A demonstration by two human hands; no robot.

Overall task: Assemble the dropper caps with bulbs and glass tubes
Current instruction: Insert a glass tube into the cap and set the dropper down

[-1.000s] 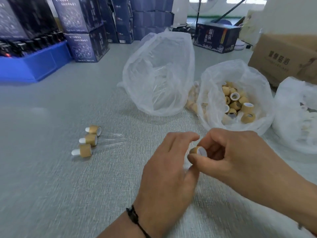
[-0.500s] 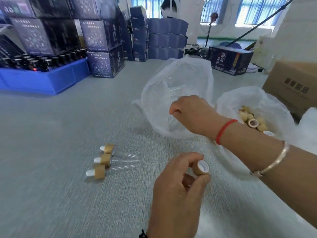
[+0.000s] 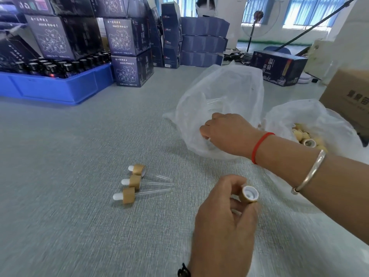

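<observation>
Grey table (image 3: 69, 176) fills the view. At its far left edge a blue crate (image 3: 60, 87) packed with dark bottles (image 3: 60, 66), and dark boxes (image 3: 127, 47) stacked behind and beside it. Far right, a brown carton (image 3: 347, 96).

Centre stage, the clear bag (image 3: 225, 90), standing open and slumped, with glass tubes (image 3: 214, 101) faintly showing inside. Just right of it, the second bag (image 3: 311, 116), holding tan caps (image 3: 305, 137) heaped loose.

The right hand (image 3: 227, 132) is at the clear bag's mouth, reaching across from the right, knuckles up, fingers curled down into the plastic. What they have hold of, I cannot tell — the fingertips are hidden. Red string and a silver bangle (image 3: 309, 172) on that arm.

The left hand (image 3: 221, 222), near and low, is pinching a cap (image 3: 248, 194) between thumb and fingers, held above the table, its white-lined open end turned up and to the right.

Left of that hand, three droppers (image 3: 133, 183) lie on the table side by side, well apart from both bags: white bulbs pointing left, tan collars in the middle, glass tubes trailing right.
</observation>
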